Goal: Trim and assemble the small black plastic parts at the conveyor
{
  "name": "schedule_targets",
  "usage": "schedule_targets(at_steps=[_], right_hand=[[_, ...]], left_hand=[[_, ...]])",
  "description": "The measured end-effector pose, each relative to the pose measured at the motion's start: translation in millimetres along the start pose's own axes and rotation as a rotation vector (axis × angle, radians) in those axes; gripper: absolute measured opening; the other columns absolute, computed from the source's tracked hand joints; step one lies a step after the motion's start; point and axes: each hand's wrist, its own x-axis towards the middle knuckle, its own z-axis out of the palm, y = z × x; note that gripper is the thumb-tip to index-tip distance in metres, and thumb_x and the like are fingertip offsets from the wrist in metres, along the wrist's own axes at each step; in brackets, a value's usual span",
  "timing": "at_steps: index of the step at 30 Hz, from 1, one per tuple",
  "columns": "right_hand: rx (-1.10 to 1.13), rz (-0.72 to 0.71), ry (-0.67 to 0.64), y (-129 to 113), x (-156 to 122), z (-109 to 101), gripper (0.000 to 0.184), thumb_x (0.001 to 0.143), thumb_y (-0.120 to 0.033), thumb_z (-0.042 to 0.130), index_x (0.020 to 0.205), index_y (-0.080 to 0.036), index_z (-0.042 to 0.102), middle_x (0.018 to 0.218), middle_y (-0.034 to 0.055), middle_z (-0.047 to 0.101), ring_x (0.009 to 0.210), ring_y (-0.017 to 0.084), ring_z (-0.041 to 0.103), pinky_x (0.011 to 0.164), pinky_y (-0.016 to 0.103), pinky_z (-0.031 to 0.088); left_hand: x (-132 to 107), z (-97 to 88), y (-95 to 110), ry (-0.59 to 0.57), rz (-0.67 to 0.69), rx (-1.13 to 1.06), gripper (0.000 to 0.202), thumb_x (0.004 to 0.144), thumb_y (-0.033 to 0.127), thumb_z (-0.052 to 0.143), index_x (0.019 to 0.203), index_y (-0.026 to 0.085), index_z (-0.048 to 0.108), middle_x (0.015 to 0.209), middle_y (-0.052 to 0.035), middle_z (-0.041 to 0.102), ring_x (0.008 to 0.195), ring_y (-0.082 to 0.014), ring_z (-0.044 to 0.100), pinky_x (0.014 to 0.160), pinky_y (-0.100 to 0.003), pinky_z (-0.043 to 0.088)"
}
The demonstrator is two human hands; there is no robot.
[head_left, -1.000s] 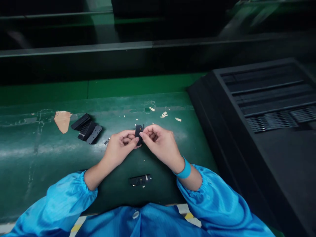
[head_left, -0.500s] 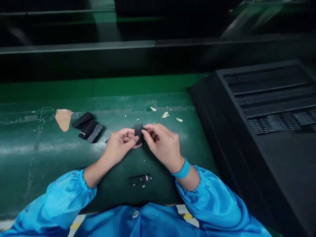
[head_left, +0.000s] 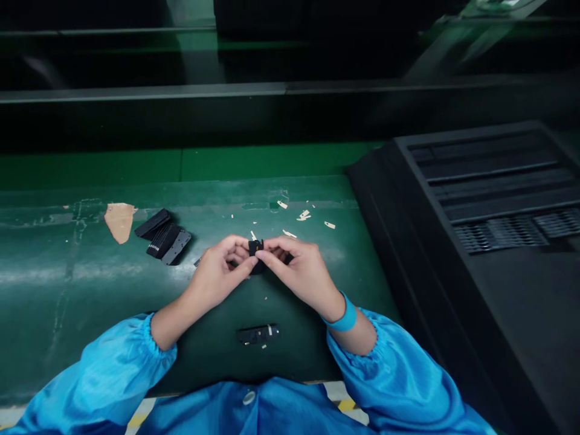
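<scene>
Both hands meet over the middle of the green belt [head_left: 67, 290]. My left hand [head_left: 222, 272] and my right hand [head_left: 296, 269] pinch the same small black part [head_left: 255, 248] between thumb and fingertips, fingers curled closed. Most of the part is hidden by the fingers. A second small black part [head_left: 257, 333] with a pale patch lies flat on the belt just in front of my wrists. A fanned stack of black parts [head_left: 163, 237] lies to the left of my left hand.
A large black ribbed housing [head_left: 493, 199] fills the right side, its edge close to my right forearm. A tan paper scrap [head_left: 119, 220] lies left of the stack. Several small pale backing bits [head_left: 302, 214] are scattered beyond my hands. A dark rail [head_left: 181, 90] runs across the back.
My right fingers, which had been working at the top of the part, have come down to pinch it together with the left. The part sits lower and more hidden.
</scene>
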Motion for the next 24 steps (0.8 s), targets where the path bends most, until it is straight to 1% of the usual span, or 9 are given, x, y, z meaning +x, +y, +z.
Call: schedule_targets(at_steps=[2,3,5,7,10,13,15,19,24], right_hand=[[-0.014,-0.009,0.034,0.8,-1.8,1.7,0.009,0.088,-0.030,0.072,0.091,-0.023,0.076,0.077,0.0006,0.074,0.062,0.014,0.064,0.061,0.027,0.052],[-0.011,-0.009,0.059,1.0,-2.9,3.4,0.010,0.088,-0.029,0.072,0.095,-0.023,0.077,0.080,0.0012,0.076,0.063,0.014,0.066,0.061,0.027,0.053],[-0.008,-0.017,0.110,0.9,-5.5,7.0,0.011,0.089,-0.027,0.073,0.098,-0.022,0.077,0.086,0.0021,0.079,0.067,0.015,0.070,0.063,0.027,0.056],[-0.042,-0.064,0.162,0.4,-7.8,9.7,0.010,0.090,-0.025,0.072,0.099,-0.023,0.076,0.088,0.0020,0.081,0.070,0.016,0.074,0.066,0.026,0.058],[-0.194,-0.236,0.209,0.5,-9.9,10.8,0.008,0.095,-0.021,0.067,0.096,-0.024,0.075,0.090,0.0013,0.081,0.075,0.016,0.074,0.072,0.028,0.058],[-0.346,-0.388,0.195,1.7,-10.1,10.6,0.011,0.097,-0.017,0.063,0.092,-0.023,0.071,0.089,0.0032,0.079,0.079,0.018,0.073,0.074,0.032,0.056],[-0.378,-0.449,0.185,2.6,-9.7,10.6,0.010,0.097,-0.015,0.061,0.093,-0.021,0.067,0.090,0.0051,0.077,0.081,0.019,0.072,0.074,0.033,0.056],[-0.412,-0.565,0.165,5.0,-9.4,9.7,0.012,0.097,-0.010,0.059,0.097,-0.020,0.065,0.093,0.0074,0.076,0.083,0.020,0.071,0.077,0.034,0.056],[-0.507,-0.691,0.150,9.6,-9.6,6.9,0.015,0.095,-0.008,0.063,0.104,-0.019,0.066,0.101,0.0098,0.077,0.084,0.021,0.071,0.073,0.034,0.057]], left_hand=[[0.6,-0.2,-0.5,-0.030,0.000,-0.043,0.037,0.087,0.033,0.069,0.121,0.020,0.061,0.079,0.0018,0.064,0.070,-0.0132,0.067,0.064,-0.024,0.056],[0.6,0.3,-0.7,-0.028,0.013,-0.045,0.040,0.088,0.032,0.069,0.125,0.020,0.060,0.079,0.0020,0.064,0.071,-0.0128,0.068,0.065,-0.023,0.056],[0.0,2.0,-1.1,0.011,0.038,-0.034,0.037,0.088,0.032,0.068,0.122,0.019,0.062,0.079,0.0017,0.064,0.072,-0.0124,0.068,0.065,-0.022,0.055],[-1.3,3.6,-1.2,0.054,0.052,-0.028,0.033,0.088,0.032,0.068,0.118,0.018,0.062,0.077,0.0017,0.065,0.070,-0.0124,0.068,0.064,-0.022,0.055],[-3.1,5.0,-1.5,0.077,0.078,0.002,0.027,0.089,0.031,0.067,0.113,0.018,0.064,0.075,0.0017,0.068,0.068,-0.0124,0.069,0.064,-0.022,0.056],[-3.9,5.9,-1.8,0.090,0.099,-0.005,0.021,0.089,0.028,0.067,0.108,0.019,0.067,0.085,-0.0012,0.074,0.074,-0.0128,0.073,0.068,-0.021,0.058],[-4.0,6.9,-1.2,0.105,0.098,-0.035,0.019,0.087,0.027,0.068,0.104,0.019,0.068,0.088,-0.0022,0.076,0.075,-0.0130,0.074,0.068,-0.021,0.059],[-4.0,8.6,0.7,0.087,0.046,-0.167,0.019,0.083,0.024,0.070,0.101,0.017,0.068,0.074,0.0007,0.072,0.068,-0.0113,0.071,0.067,-0.020,0.059],[-3.5,6.8,1.6,0.051,-0.069,-0.385,0.025,0.081,0.029,0.075,0.102,0.017,0.065,0.074,0.0014,0.072,0.067,-0.0117,0.071,0.069,-0.024,0.064]])
